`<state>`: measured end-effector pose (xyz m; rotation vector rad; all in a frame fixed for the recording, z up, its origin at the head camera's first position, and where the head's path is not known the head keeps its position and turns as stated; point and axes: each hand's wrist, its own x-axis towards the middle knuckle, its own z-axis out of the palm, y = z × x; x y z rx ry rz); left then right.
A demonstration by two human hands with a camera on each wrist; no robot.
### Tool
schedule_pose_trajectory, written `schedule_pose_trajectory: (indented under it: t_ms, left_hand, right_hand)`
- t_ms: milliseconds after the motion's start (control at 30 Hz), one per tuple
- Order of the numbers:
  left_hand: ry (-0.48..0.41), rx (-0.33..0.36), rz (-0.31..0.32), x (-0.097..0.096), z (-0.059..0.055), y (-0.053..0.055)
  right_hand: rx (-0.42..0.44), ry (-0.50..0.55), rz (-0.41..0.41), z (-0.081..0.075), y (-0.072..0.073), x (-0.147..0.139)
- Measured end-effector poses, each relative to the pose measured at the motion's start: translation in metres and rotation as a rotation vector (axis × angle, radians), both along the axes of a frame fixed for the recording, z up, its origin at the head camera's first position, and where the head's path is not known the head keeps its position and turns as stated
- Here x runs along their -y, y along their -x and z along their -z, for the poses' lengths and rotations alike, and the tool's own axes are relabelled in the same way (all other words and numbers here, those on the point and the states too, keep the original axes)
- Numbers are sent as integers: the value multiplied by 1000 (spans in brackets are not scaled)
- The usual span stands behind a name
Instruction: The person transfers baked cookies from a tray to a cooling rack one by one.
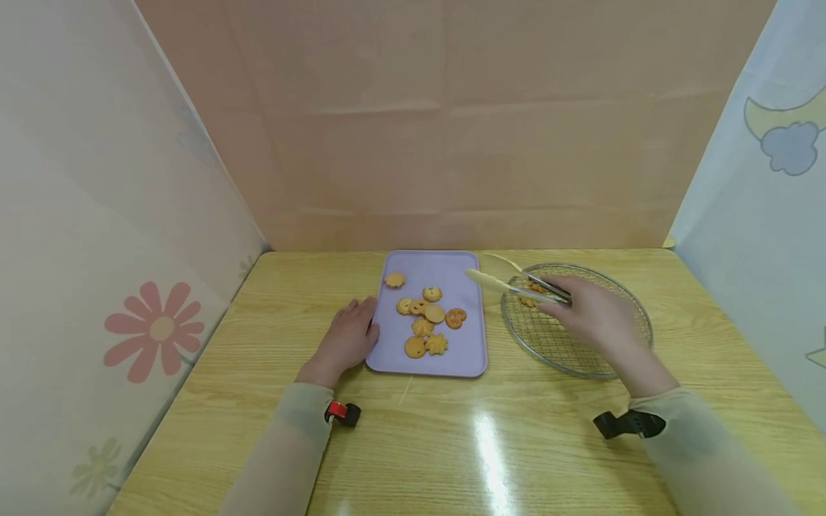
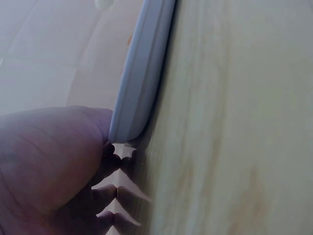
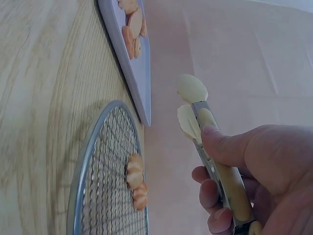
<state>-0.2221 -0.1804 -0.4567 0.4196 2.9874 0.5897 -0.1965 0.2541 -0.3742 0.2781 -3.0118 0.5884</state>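
Note:
My right hand grips a pair of tongs with cream tips, thumb on one arm and fingers curled round the other. The tips are parted with nothing between them, above the gap between tray and rack in the head view. Below the hand lies a round wire rack holding two cookies near its far left rim. My left hand rests at the left edge of a lilac tray, thumb at its rim and fingers on the table. Several cookies and a pretzel-shaped one lie on the tray.
The wooden table carries tray and rack side by side. A beige backdrop stands behind it, with pale patterned panels at both sides. The tray's raised rim shows close up in the left wrist view.

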Motion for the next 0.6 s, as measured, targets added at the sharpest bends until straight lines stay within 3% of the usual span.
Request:
schedule_pose_trajectory:
  t_ms: [600]
  left_hand:
    - [-2,-3,1,0,-1,-2]
  right_hand:
    - [-98,-19,-66,2,15,58]
